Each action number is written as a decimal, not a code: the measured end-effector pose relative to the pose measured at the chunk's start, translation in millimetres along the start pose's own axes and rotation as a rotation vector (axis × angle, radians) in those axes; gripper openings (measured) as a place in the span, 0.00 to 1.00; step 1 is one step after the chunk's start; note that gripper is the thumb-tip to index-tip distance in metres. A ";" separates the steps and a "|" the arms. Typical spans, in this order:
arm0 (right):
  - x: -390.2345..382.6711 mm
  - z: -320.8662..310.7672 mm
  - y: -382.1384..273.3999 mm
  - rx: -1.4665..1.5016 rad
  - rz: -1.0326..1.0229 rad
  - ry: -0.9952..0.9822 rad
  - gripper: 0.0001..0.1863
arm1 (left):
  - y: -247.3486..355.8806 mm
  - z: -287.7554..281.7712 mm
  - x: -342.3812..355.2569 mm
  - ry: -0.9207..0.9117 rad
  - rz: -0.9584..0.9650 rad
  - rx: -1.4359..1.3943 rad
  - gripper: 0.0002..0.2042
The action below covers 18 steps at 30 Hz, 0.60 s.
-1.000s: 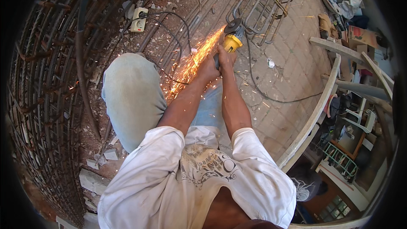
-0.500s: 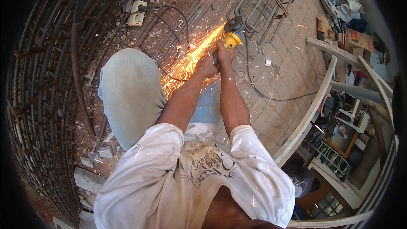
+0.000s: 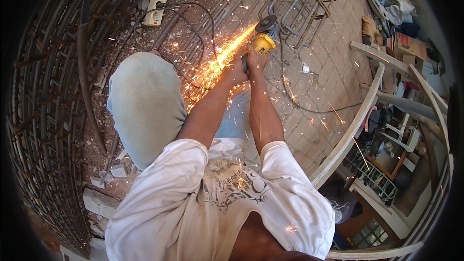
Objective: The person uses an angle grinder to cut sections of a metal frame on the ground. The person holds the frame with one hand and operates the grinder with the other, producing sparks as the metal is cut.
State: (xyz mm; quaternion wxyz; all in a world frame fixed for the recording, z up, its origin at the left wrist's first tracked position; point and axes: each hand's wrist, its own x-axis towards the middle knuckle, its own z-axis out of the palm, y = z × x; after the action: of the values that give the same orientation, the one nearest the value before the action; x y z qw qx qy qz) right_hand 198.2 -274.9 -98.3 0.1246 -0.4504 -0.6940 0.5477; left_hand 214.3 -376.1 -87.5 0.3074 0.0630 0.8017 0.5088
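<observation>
My left hand (image 3: 237, 74) and my right hand (image 3: 256, 59) grip a yellow angle grinder (image 3: 265, 44), the left on the rear of its body, the right farther forward beside the yellow housing. Its dark disc (image 3: 266, 22) is at the lower end of a bundle of bent steel bars (image 3: 302, 2); the exact contact point is too small to make out. A bright stream of sparks (image 3: 224, 58) sprays down-left toward my legs, past my pale jeans knee (image 3: 142, 99). A black cable (image 3: 282, 84) runs across the paving from near the grinder.
Rusty rebar mesh (image 3: 43, 96) curves along the left. A socket block (image 3: 154, 10) with plugged cables lies on rubble among loose rods. Brick paving (image 3: 316, 92) lies right of my arms, bordered by wooden beams (image 3: 348, 150). Cardboard boxes (image 3: 411, 43) and assorted clutter pile beyond them.
Both hands and the grinder sit slightly higher in the picture, along with the surroundings. The sparks have spread more widely to the right and lower down. The grip is the same.
</observation>
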 end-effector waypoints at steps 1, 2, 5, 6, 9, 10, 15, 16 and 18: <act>-1.3 -0.1 0.4 0.052 0.007 0.000 0.20 | 1.0 -2.3 -1.3 -0.039 -0.001 -0.001 0.35; -1.1 0.7 0.3 0.045 0.015 -0.003 0.21 | 1.6 -5.9 -0.1 -0.116 -0.016 -0.001 0.34; 0.6 1.1 1.2 0.018 0.022 -0.009 0.22 | 1.3 -8.2 0.0 -0.155 -0.029 -0.055 0.34; 1.3 0.5 1.8 0.004 0.016 -0.011 0.22 | 0.4 -7.5 0.1 -0.140 -0.021 -0.080 0.34; 2.5 0.1 2.8 -0.016 0.024 -0.017 0.20 | -2.0 -3.8 2.5 -0.084 -0.108 0.001 0.36; 2.6 0.5 2.4 -0.019 0.028 -0.015 0.20 | -2.7 -3.2 2.4 -0.062 -0.082 0.018 0.37; -2.3 0.0 -3.3 0.023 0.108 -0.026 0.14 | -3.5 -1.2 1.5 -0.099 -0.100 0.011 0.40; -3.0 -0.8 -4.8 0.008 0.115 -0.026 0.14 | -4.0 -0.4 1.6 -0.096 -0.109 0.037 0.39; -3.4 -0.9 -6.5 -0.018 0.109 -0.015 0.15 | -6.7 2.6 2.7 -0.050 -0.086 0.074 0.35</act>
State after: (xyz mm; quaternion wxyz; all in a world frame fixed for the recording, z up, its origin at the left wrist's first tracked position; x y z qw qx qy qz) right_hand 197.5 -276.9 -91.1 0.0856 -0.4845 -0.6741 0.5508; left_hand 215.1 -376.1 -95.2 0.3464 0.0526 0.8141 0.4632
